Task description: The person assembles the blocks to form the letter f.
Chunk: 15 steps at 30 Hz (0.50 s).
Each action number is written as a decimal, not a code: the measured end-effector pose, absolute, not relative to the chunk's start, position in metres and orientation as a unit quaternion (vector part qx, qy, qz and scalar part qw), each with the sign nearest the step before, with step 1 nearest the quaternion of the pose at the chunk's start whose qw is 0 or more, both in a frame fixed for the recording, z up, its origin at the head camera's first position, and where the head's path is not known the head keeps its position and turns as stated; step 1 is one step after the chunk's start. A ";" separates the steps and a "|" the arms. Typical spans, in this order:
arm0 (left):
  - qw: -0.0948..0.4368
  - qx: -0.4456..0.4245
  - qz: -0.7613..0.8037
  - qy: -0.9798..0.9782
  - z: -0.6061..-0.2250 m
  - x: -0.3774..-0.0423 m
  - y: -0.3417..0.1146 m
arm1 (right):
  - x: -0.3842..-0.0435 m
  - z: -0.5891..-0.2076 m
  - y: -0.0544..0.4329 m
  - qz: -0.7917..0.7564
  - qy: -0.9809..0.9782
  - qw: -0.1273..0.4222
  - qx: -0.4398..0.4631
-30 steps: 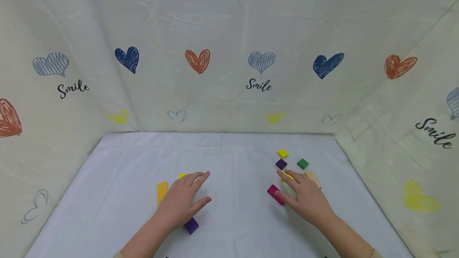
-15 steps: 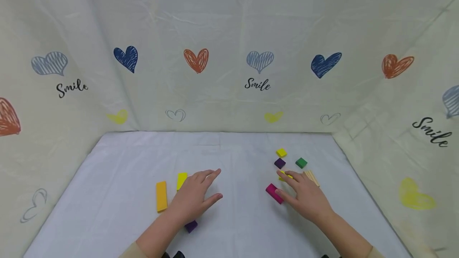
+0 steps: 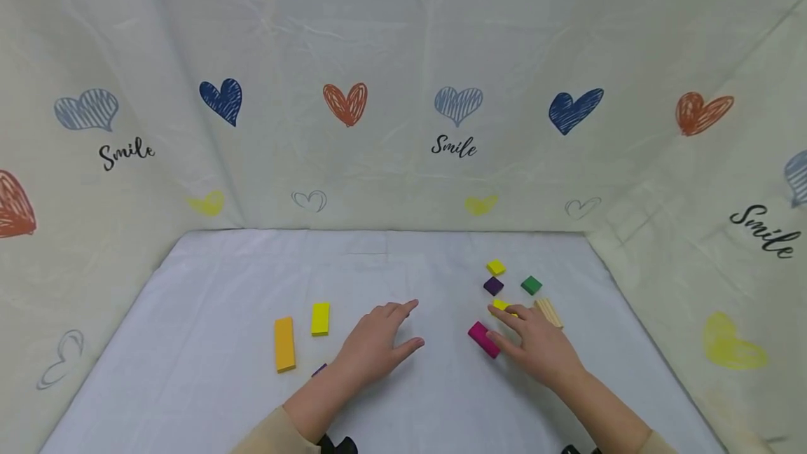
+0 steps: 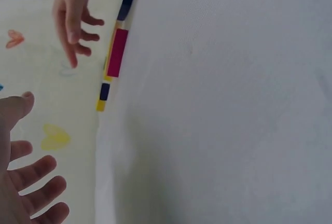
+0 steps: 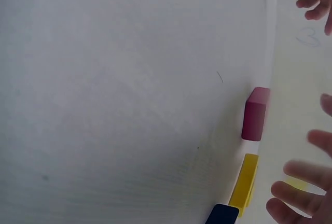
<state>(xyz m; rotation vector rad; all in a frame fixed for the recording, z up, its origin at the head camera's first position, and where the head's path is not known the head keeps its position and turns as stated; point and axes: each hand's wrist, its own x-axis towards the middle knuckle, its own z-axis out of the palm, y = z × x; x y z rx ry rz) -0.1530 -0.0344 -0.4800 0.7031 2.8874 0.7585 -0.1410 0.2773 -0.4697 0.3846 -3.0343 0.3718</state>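
Note:
My left hand (image 3: pixel 373 343) hovers over the middle of the white table with its fingers spread and nothing in them. Behind it, to the left, lie an orange block (image 3: pixel 284 345) and a yellow block (image 3: pixel 320 319); a purple block (image 3: pixel 319 370) is mostly hidden by the forearm. My right hand (image 3: pixel 543 346), fingers also loosely extended and holding nothing, hangs above a group of blocks on the right. Its thumb overlaps the magenta block (image 3: pixel 483 340) in the head view. A second yellow block (image 3: pixel 500 306) is partly covered by its fingers. In the right wrist view the magenta block (image 5: pixel 255 114) stands apart from the fingertips.
Beyond the right hand are a small yellow block (image 3: pixel 496 267), a dark purple block (image 3: pixel 494 286) and a green block (image 3: pixel 532 285). A pale wooden striped piece (image 3: pixel 548 313) lies beside that hand. Cloth walls (image 3: pixel 403 181) with printed hearts enclose the table's back and sides.
My left hand has moved right, away from the orange and yellow blocks, uncovering them while its forearm now covers most of the purple block. The right hand has stayed nearly still.

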 end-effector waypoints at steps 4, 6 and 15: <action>0.048 0.223 0.266 0.937 -0.486 -0.156 -0.020 | -0.145 -0.471 0.278 0.140 -0.983 -0.001 0.118; 0.051 0.221 0.273 0.935 -0.490 -0.157 -0.013 | -0.147 -0.471 0.278 0.151 -0.982 -0.017 0.115; 0.077 0.222 0.277 0.932 -0.502 -0.159 0.017 | -0.152 -0.474 0.275 0.167 -0.980 -0.039 0.099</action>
